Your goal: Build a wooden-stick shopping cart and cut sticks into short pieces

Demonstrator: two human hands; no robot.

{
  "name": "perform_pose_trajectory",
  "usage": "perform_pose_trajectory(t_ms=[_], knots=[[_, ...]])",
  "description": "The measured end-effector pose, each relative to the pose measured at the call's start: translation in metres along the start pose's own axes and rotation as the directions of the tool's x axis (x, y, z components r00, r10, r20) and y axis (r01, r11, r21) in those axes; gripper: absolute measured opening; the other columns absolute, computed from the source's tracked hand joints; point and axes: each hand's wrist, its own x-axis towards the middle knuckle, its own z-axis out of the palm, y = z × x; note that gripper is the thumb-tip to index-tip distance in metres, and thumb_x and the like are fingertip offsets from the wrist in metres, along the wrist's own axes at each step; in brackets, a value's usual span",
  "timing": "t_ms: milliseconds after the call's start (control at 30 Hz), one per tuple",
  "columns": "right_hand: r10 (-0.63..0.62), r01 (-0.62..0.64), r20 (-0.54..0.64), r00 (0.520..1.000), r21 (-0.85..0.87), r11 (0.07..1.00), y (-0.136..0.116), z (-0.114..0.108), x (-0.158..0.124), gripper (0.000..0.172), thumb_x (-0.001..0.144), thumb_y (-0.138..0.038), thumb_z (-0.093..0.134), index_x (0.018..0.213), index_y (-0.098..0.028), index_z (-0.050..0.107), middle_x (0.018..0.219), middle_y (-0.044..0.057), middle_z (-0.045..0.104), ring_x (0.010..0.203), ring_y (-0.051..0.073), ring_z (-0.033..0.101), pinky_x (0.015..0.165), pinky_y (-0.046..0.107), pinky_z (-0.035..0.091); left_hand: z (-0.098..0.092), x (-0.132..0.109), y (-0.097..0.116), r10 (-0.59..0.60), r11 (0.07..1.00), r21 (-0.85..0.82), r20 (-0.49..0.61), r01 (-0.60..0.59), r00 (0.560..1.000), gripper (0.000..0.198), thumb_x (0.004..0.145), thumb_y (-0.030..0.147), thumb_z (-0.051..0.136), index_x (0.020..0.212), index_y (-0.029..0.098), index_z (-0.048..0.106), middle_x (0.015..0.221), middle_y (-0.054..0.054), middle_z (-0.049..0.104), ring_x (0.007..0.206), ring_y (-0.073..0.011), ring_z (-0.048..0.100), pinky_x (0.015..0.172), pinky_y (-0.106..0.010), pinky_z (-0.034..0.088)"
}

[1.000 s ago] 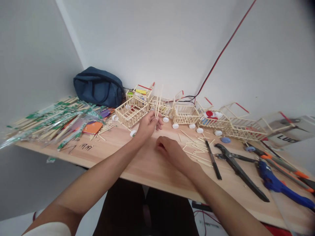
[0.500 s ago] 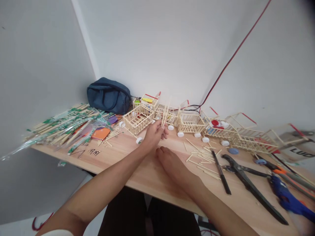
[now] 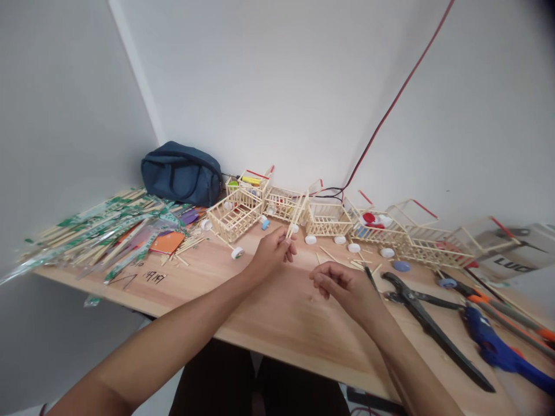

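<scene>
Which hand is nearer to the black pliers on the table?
Right. The right hand hovers just left of the black pliers, while the left hand, pinching thin wooden sticks, is farther left.

Both arms are bare and reach forward over the near edge of the table. The left arm comes in from the near left corner and stretches out long and almost straight. The left hand is a little raised, with its fingers curled and its thumb and fingertips pinched together. The right arm comes in from the near right side, bent a bit at the wrist. The right hand is closer to the near edge, its fingers loosely curled in. The two hands are near each other but not touching.
</scene>
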Motion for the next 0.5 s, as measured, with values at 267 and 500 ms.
perform_pose_trajectory(t_ms=[267,500], knots=[[-0.044,0.034,-0.037,0.998,-0.241,0.970,-0.013,0.008,0.012,0.033,0.084,-0.045,0.055,0.062,-0.021,0.051,0.050,-0.003,0.055,0.045,0.009,0.048,0.049,0.022,0.036,0.006,-0.004,0.003,-0.037,0.999,-0.010,0.047,0.037,0.998,0.017,0.091,0.028,0.044,0.097,0.017,0.054,0.074,0.001,0.058,0.060,-0.0103,0.055,0.060,-0.023,0.044],[-0.158,0.133,-0.053,0.986,-0.326,0.936,-0.020,0.016,0.028,0.040,0.088,-0.049,0.049,0.059,-0.022,0.041,0.045,-0.006,0.044,0.044,0.010,0.040,0.049,0.023,0.031,0.005,-0.004,0.012,-0.040,0.999,0.014,0.034,0.039,0.999,0.014,0.090,0.028,0.044,0.087,0.017,0.053,0.071,0.002,0.056,0.063,-0.0116,0.053,0.063,-0.024,0.042]])
